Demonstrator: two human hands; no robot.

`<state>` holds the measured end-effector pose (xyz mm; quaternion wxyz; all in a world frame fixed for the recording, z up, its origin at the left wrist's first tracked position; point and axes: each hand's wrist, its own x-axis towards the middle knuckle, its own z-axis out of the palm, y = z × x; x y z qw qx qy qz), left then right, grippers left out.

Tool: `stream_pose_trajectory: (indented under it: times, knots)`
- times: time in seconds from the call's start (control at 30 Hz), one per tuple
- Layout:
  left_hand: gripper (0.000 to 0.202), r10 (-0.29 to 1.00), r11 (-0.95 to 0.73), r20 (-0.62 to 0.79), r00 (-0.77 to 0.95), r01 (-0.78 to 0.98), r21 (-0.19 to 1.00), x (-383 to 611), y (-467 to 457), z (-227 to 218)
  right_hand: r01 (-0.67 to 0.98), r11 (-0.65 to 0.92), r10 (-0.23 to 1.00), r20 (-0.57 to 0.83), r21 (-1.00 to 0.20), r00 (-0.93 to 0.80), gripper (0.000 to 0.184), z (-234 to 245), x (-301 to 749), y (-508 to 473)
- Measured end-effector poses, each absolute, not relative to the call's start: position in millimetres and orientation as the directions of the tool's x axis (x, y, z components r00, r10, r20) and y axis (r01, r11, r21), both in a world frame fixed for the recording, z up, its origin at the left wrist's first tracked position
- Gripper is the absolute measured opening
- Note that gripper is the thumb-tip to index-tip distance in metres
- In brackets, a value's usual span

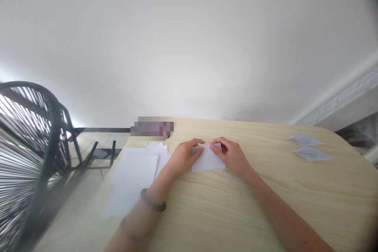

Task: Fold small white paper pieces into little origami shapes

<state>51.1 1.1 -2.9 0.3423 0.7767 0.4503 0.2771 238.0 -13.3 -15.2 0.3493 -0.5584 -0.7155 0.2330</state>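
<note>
A small folded sheet of white paper (208, 160) is between my hands, near the middle of the wooden table. My left hand (186, 155) grips its upper left corner, thumb on the near face and fingers behind. With its thumb on top and fingers curled behind the edge, my right hand (229, 153) pinches the upper right part. The far edge of the paper is partly covered by my fingers. A dark bracelet (152, 201) circles my left wrist.
Loose white sheets (132, 169) lie on the table's left side. Two folded paper diamonds (313, 154) rest at the right. A blurred-out object (152, 127) sits at the back left. A dark woven chair (53, 126) stands left, and a white wall (206, 47) rises behind the table (236, 212).
</note>
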Motion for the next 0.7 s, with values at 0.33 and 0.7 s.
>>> stream_pose_trajectory:
  times: [0.33, 0.7]
  knots:
    - [0.026, 0.905, -0.363, 0.164, 0.393, 0.508, 0.781, 50, 2, -8, 0.627, 0.212, 0.975, 0.21, -0.75, -0.078, 0.025, -20, 240, -11]
    - [0.033, 0.798, -0.599, 0.288, 0.53, 0.642, 0.479, 58, 1, -16, 0.743, 0.235, 0.947, 0.321, -0.627, -0.029, 0.015, -25, 244, -13]
